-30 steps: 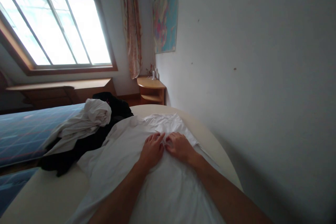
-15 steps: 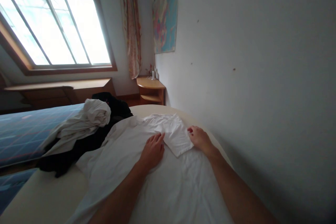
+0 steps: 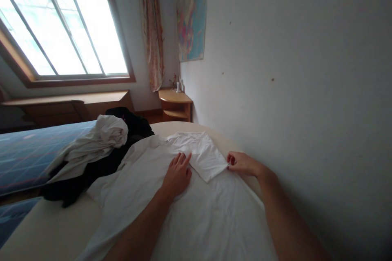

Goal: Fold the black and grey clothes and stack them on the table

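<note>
A white T-shirt [image 3: 137, 187] lies spread over a cream table-like surface [image 3: 61, 228]. Its right sleeve [image 3: 208, 159] is folded inward on top of the body, with wrinkles near the far end. My left hand [image 3: 177, 173] rests flat on the shirt, just left of the folded sleeve, fingers stretched out. At the sleeve's right corner, my right hand [image 3: 243, 164] has thumb and forefinger pinched together on the shirt's fabric.
Left of the shirt lie a bundled light grey garment [image 3: 107, 132] and black clothing [image 3: 92, 175]. A blue plaid mattress [image 3: 39, 151] is beyond them. The white wall [image 3: 290, 122] runs close on the right. A wooden corner shelf [image 3: 175, 97] stands at the back.
My right hand has moved right and slightly toward me, and its fingers have closed at the sleeve's edge. My left hand has stayed nearly in place.
</note>
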`<state>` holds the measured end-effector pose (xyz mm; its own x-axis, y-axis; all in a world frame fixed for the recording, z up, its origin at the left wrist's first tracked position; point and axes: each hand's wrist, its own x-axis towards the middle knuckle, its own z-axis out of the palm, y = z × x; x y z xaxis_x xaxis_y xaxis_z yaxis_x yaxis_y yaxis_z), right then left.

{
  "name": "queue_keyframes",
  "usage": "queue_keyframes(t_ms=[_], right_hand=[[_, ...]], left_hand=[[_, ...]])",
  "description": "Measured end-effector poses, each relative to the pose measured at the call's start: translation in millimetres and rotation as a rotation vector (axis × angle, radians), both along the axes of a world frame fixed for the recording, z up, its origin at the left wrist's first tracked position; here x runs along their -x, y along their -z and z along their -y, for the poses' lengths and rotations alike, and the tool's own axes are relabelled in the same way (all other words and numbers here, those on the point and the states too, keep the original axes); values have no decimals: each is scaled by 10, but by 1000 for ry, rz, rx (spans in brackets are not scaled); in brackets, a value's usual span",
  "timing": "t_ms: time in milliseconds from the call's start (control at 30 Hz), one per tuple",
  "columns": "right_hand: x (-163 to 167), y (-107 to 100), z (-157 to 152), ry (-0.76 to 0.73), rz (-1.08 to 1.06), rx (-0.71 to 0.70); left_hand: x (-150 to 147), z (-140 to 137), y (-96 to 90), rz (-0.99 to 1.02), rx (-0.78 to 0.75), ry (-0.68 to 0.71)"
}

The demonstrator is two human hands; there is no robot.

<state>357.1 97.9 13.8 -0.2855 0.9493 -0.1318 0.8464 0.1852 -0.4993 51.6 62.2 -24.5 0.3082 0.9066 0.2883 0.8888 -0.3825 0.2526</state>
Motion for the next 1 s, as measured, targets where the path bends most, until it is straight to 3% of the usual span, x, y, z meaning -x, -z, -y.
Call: queue_keyframes(t_ms=[333, 500, 567, 667, 733, 867, 1000], right_hand=[[30, -79, 44, 122, 199, 2], [202, -100, 31, 240, 318, -131], [327, -75, 6, 211, 269, -259], [536, 23, -27, 14, 137, -405], [653, 113, -29, -86, 126, -348], [769, 232, 1, -80, 248, -126], [780, 217, 28, -61, 290, -98]], left_hand=[[0, 9, -1, 17, -13, 15], [-9, 15, -18, 23, -23, 19], [-13, 11, -30, 37, -28, 25], [-20, 7, -49, 71, -45, 29], [-23, 10, -58, 78, -55, 8], [-25, 26, -58, 49, -39, -57], [-31, 43, -25, 16, -23, -124]])
